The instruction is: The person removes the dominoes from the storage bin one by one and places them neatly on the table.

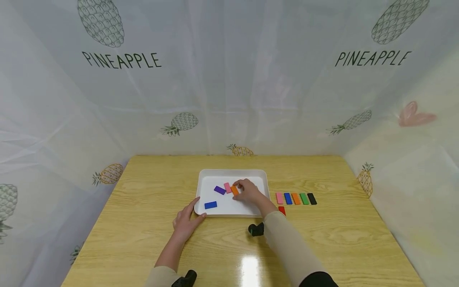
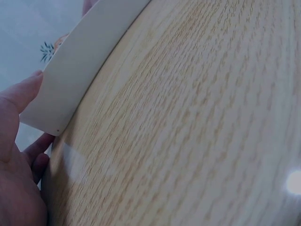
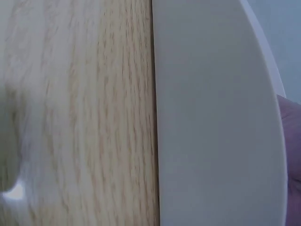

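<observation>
A white tray [image 1: 247, 211] lies on the table, its front wall filling much of the right wrist view. Over its right half, my right hand [image 1: 248, 192] pinches an orange block [image 1: 234, 190] between thumb and fingertips. Beside that, a pink block [image 1: 227, 187] and a purple block [image 1: 220, 190] lie in the tray, with a blue block [image 1: 210, 205] nearer its front left. My left hand [image 1: 184, 223] touches the tray's front left corner with spread fingers; in the left wrist view its thumb [image 2: 28, 92] rests against the tray wall [image 2: 80, 70].
Right of the tray, a row of flat blocks runs from pink [image 1: 279, 198] through blue, orange and green to black [image 1: 312, 198]. A red block [image 1: 282, 210] lies below the row, partly behind my right forearm. A pineapple-print curtain [image 1: 229, 79] surrounds the wooden table [image 1: 161, 179].
</observation>
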Available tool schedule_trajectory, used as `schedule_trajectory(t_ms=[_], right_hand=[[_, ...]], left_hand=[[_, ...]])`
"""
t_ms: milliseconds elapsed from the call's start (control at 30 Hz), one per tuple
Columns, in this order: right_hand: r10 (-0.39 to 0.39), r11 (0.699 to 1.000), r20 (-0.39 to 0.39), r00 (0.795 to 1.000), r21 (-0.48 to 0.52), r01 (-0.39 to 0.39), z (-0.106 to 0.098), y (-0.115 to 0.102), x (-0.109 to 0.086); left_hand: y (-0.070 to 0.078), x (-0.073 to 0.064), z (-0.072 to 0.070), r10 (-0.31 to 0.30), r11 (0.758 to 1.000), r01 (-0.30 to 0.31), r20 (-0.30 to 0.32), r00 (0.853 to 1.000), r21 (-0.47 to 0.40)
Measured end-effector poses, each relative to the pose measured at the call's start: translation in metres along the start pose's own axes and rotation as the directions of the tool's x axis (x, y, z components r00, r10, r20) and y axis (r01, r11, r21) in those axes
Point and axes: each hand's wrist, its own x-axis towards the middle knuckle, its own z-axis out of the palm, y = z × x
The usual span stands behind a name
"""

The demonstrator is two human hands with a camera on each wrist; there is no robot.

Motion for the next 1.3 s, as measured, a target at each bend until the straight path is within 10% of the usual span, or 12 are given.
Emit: schedule_trajectory(t_ms=[700, 1300], right_hand=[[-0.057, 0.980, 0.050, 0.997, 0.192, 0.047, -0.014, -0.006, -0.036], [-0.109, 0.965, -0.153, 0.982, 0.219, 0.142, -0.022, 0.007, -0.087]], left_hand=[[-0.002, -0.001, 0.000, 0.007, 1.000, -0.007, -0.004, 1.000, 0.012], [-0.003, 0.001, 0.001, -0.004, 1.000, 0.004, 0.001, 1.000, 0.029]])
